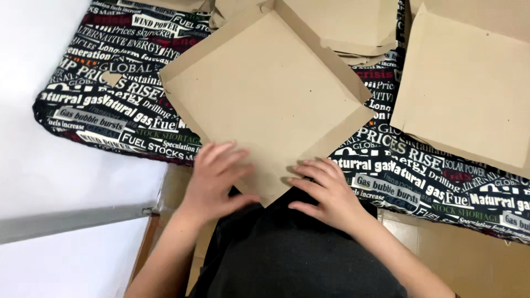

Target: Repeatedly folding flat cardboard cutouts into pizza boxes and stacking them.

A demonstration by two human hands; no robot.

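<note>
Here a flat brown cardboard box blank [265, 94] is lying on a cloth [116, 94] printed w/ black-and-white lettering, turned approx. corner-on to the person, its near corner overhanging the cloth's edge toward the dark-clothed lap. The left hand [215, 176] is laid flat on the near left part of the blank, fingers spread, nothing clenched; the right hand [326, 190] is pressed likewise on the near right part, fingers extended and touching the card, not wrapped round it. So neither hand is grasping: both are open, palms down on the sheet. Side flaps are seen raised along the upper-left and right edges of the blank, i.e. the box looks partly folded. Judged from this, the step in hand is the holding-down and creasing of the near corner or flap. The next move would call for the near edges to be lifted along their scored lines while the base is kept pinned, w/ care that the overhanging corner is not bent out of line. More cardboard pieces [469, 88] are lying at the right and others [353, 27] at the top, apart from the hands. A white surface [49, 165] is seen at left.
</note>
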